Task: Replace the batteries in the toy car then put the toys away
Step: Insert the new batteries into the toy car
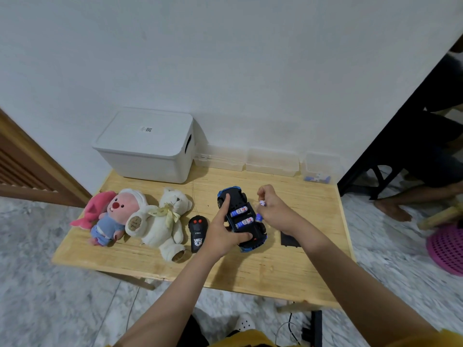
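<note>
A blue and black toy car [253, 240] lies upside down on the wooden table [275, 266], its battery bay open with two batteries [241, 216] inside. My left hand [223, 229] grips the car, index finger stretched along its underside. My right hand [273, 209] hovers just right of the car, fingers closed on a small battery [261, 203]. Another battery end [259, 217] shows at the car's right side under that hand. The black battery cover [289, 239] lies flat to the right. A black remote control [197, 234] sits left of the car.
Three plush toys lie at the left: a pink one [87, 211], a pink-faced one [115, 216], a cream bear [165, 221]. A white lidded box [147, 146] stands at the back. Clear containers [271, 161] line the wall; one [317, 169] holds batteries. A person's bare foot [393, 209] and a pink basket [448, 249] are at the right.
</note>
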Tool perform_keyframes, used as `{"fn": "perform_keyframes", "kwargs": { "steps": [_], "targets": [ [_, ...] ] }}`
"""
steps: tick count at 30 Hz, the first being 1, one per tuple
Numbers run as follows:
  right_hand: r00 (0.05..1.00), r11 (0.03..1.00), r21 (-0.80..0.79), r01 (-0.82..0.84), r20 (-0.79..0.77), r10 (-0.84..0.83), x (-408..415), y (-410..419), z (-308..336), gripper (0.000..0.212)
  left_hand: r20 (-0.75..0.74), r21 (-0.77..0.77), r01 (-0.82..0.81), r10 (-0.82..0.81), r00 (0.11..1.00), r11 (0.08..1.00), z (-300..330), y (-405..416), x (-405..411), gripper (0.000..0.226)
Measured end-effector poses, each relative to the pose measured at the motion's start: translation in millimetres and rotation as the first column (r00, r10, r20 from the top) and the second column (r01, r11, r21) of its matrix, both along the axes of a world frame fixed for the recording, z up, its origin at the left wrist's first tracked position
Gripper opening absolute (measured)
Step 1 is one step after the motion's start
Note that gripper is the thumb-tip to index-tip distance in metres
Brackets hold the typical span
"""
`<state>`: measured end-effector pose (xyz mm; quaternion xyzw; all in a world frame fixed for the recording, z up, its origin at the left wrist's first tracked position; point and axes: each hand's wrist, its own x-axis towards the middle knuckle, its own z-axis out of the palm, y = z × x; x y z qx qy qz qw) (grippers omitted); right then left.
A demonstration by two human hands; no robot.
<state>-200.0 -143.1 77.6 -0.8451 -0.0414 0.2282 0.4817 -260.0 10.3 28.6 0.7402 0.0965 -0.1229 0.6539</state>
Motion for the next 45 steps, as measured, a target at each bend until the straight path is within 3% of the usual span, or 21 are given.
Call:
{"fn": "perform_keyframes", "kwargs": {
  "steps": [3, 6, 11, 17, 29, 32, 34, 36, 39, 41, 43, 45],
  "targets": [
    [0.986, 0.989, 0.114, 0.089, 0.128, -0.103, -7, 4, -9, 0.032, -0.006, -0.007, 0.014, -0.014, 1.000, 1.000, 1, -3, -3, 0.116],
    [0.974, 0.968, 0.217, 0.130, 0.157, -0.166, -13, 7, -13, 0.030, 0.000, 0.000, 0.035, -0.035, 0.999, 0.999, 3, -3, -5, 0.115],
    [0.957, 0.974, 0.222, 0.038, 0.272, -0.099, -20, 11, -16, 0.023, 0.029, 0.021, 0.039, -0.040, 0.999, 0.999, 5, -1, -8, 0.112],
    [0.880, 0.987, -0.080, -0.140, 0.446, 0.161, -16, 8, -18, 0.021, 0.032, 0.051, 0.062, -0.064, 0.997, 0.997, 6, 1, -9, 0.111],
    [0.737, 0.863, -0.361, -0.352, 0.461, 0.494, -8, 9, -24, 0.013, 0.031, 0.147, 0.079, -0.085, 0.996, 0.986, 4, 14, -11, 0.110],
    [0.609, 0.823, -0.454, -0.342, 0.560, 0.562, -14, 12, -28, 0.012, 0.049, 0.154, 0.092, -0.100, 0.994, 0.984, 8, 16, -15, 0.108],
    [0.471, 0.786, -0.542, -0.296, 0.633, 0.614, -24, 11, -32, 0.021, 0.047, 0.145, 0.096, -0.104, 0.993, 0.985, 10, 18, -18, 0.107],
    [0.413, 0.773, -0.569, -0.281, 0.655, 0.633, -35, 8, -40, 0.033, 0.033, 0.123, 0.095, -0.100, 0.994, 0.988, 7, 21, -21, 0.107],
    [0.446, 0.767, -0.571, -0.294, 0.628, 0.638, -46, -2, -55, 0.044, 0.016, 0.108, 0.109, -0.112, 0.994, 0.988, -2, 22, -27, 0.108],
    [0.551, 0.811, -0.487, -0.324, 0.600, 0.580, -49, -9, -57, 0.041, -0.014, 0.059, 0.118, -0.117, 0.993, 0.991, -8, 20, -30, 0.107],
    [0.720, 0.919, -0.281, -0.275, 0.574, 0.391, -56, -18, -57, 0.039, -0.043, 0.018, 0.114, -0.114, 0.993, 0.993, -13, 17, -33, 0.107],
    [0.813, 0.999, -0.048, -0.023, 0.581, 0.046, -63, -32, -62, 0.032, -0.055, 0.013, 0.109, -0.108, 0.993, 0.994, -17, 14, -36, 0.105]
  ]
}}
